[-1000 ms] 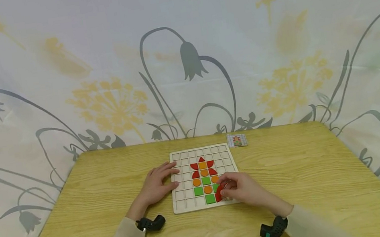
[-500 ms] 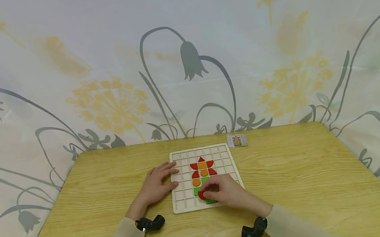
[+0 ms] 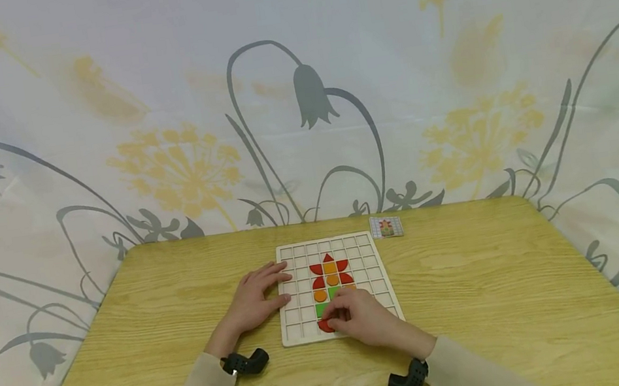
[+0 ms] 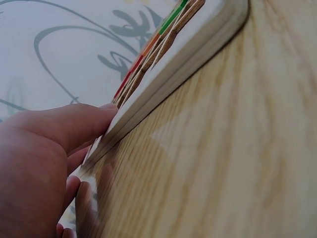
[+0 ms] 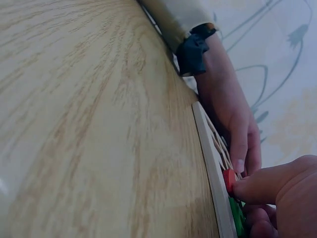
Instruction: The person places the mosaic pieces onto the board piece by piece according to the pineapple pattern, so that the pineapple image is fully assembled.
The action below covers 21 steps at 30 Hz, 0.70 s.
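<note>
A white grid board lies on the table, with red, orange and green pieces set in its cells. Between the thumb and fingers of my right hand is a red quarter-circle piece, at the near row, below a green square. In the right wrist view the thumb touches that red piece, beside a green one; whether it sits flat in its cell cannot be told. My left hand rests with fingertips on the board's left edge. The right hand covers several near pieces.
A small pattern card lies past the board's far right corner. The wooden table extends to both sides, and a flower-printed cloth hangs behind it. Each wrist wears a black camera.
My right hand has moved left across the board with the red piece, then slightly nearer, down to the near row. The left hand stays put at the board's edge.
</note>
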Available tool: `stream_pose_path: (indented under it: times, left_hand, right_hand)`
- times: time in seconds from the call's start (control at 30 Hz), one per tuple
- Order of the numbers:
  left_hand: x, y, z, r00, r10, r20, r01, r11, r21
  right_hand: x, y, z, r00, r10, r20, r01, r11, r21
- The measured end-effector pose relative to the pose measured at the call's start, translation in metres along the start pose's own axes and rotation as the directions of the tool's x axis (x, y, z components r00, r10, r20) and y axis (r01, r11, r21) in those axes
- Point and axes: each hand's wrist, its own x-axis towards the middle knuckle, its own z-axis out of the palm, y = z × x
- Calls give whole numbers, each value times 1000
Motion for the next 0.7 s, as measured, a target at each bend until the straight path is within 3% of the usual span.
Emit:
stream_pose_path:
  times: [0.37, 0.7]
  left_hand:
    - [0, 0, -1, 1000, -1, 1, 1, 1000, -8]
    - [-1, 1, -1, 1000, 0, 2, 0, 1000, -8]
  right_hand:
    - [0, -5, 1, 1000, 12, 4, -12, 999, -30]
    - [1, -7, 5, 1000, 17, -6, -18, 992, -124]
